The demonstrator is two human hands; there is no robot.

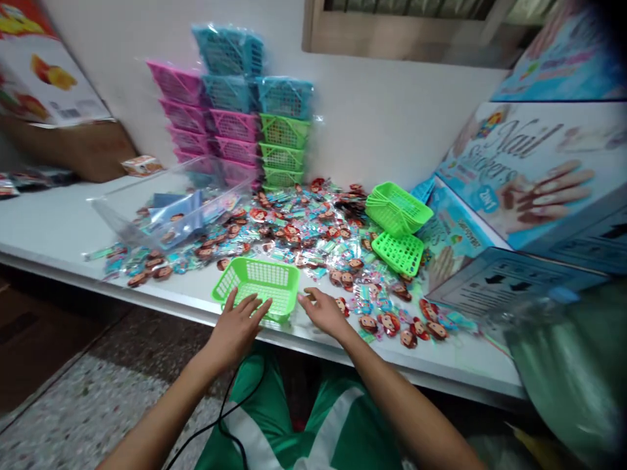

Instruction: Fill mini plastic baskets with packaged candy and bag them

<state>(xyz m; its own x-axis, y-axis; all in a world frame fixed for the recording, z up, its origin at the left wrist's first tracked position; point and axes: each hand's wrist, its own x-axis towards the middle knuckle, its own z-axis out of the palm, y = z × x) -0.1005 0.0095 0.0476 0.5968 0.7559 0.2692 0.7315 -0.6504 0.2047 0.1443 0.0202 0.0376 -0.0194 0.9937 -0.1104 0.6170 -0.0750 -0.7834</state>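
My green shorts (pixel 337 424) fill the bottom edge. Just past them, at the front of the white table (pixel 59 228), sits an empty green basket (pixel 262 281). My left hand (pixel 239 324) lies on its near rim, fingers spread and holding nothing. My right hand (pixel 323 312) is flat and loose, fingertips at the basket's right corner, nothing pinched.

Behind it lies a wide scatter of small cartoon-face packets (pixel 304 235) with a clear plastic tray (pixel 171 202) at the left. To the right are more green baskets (pixel 398 210) and big nail-sticker boxes (pixel 533 183). Farthest back, wrapped baskets (pixel 235 111) in pink, blue and green are stacked against the wall.
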